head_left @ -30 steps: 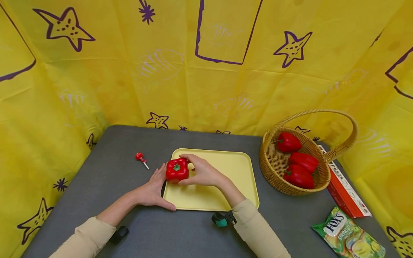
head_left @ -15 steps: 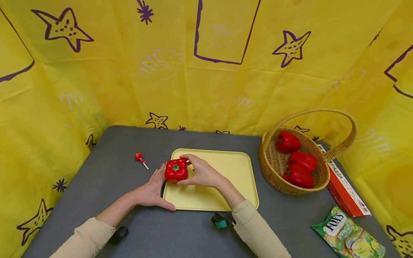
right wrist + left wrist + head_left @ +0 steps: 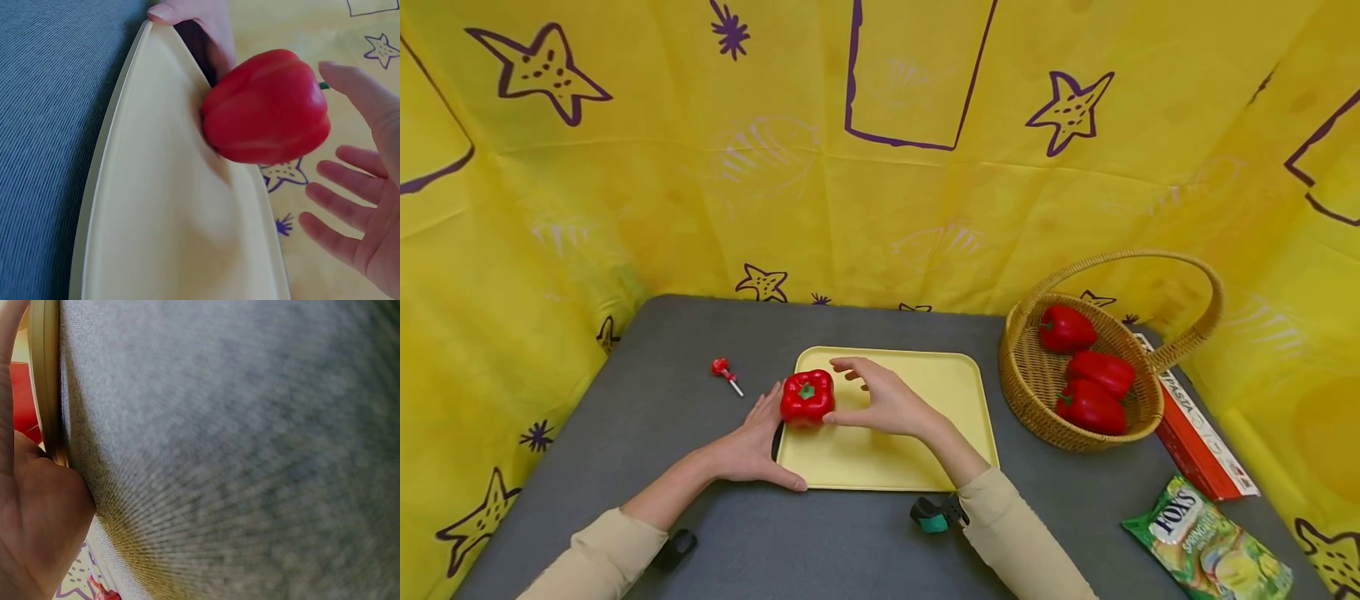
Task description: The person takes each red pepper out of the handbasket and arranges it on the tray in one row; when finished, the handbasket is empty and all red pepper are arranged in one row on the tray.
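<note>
A red bell pepper with a green stem stands upright at the left end of the pale yellow tray. My right hand hovers just right of the pepper, fingers spread and apart from it. In the right wrist view, a gap shows between the right hand's fingers and the pepper. My left hand rests at the tray's front left corner, its thumb on the front edge and straight fingers along the left side. The left wrist view shows that palm against the tray's rim.
A wicker basket holding several red peppers stands at the right. Beside it lie a red pasta box and a green Fox's packet. A red lollipop lies left of the tray. Yellow patterned cloth hangs behind the grey table.
My right hand has let go of the red bell pepper and drawn back slightly to the right, its fingers opening. The left hand and the tray have stayed in place.
</note>
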Demonstrator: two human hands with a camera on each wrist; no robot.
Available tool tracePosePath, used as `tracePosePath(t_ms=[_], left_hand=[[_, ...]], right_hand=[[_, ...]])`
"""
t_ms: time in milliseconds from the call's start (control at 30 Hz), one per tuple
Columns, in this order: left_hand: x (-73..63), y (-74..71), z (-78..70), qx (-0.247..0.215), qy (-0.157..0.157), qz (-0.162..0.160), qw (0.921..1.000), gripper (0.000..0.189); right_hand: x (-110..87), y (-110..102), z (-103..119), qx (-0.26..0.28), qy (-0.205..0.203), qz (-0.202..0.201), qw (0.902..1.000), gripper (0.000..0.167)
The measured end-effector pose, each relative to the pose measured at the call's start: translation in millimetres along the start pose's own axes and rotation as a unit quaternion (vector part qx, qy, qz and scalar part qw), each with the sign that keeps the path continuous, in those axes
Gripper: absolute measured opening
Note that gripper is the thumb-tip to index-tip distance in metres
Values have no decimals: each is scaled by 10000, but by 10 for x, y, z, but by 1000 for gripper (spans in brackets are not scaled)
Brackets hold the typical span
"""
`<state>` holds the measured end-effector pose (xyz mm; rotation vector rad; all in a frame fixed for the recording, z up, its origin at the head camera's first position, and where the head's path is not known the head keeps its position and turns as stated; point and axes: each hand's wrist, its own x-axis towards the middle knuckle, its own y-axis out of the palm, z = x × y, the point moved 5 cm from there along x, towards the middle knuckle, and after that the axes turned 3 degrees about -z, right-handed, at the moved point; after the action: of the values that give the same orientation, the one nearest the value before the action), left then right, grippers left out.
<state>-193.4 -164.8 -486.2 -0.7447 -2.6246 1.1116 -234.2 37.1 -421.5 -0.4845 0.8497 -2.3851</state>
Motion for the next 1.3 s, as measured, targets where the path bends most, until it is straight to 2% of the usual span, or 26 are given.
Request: tracePosePath(t_ms=[133,300,467,667,967,1300], left_hand=[[-4,1,-5,27,88,-53,9999,133],[-1,7,7,83,88,-41,9999,131],[7,13,12,82,60,-18,9999,131],[8,14,8,82,55,-17,10000,132],[12,8,8,86,37,-14,10000,134],[16,26,26,72,-11,-4,10000,133]], right_hand=[[-65,-83,-26,180,-66,-190,9996,67],[-156,-182,-89,635,37,-550,9965,50],[-240,-264,-169,1204,230,-876,9886,39],[-337,-375,-227,1652,486,-1048,9795,35],[-481,-587,-221,1592,475,-1153,9793,28],[-740,-870,-339,1423,639,-1223,9801,21]])
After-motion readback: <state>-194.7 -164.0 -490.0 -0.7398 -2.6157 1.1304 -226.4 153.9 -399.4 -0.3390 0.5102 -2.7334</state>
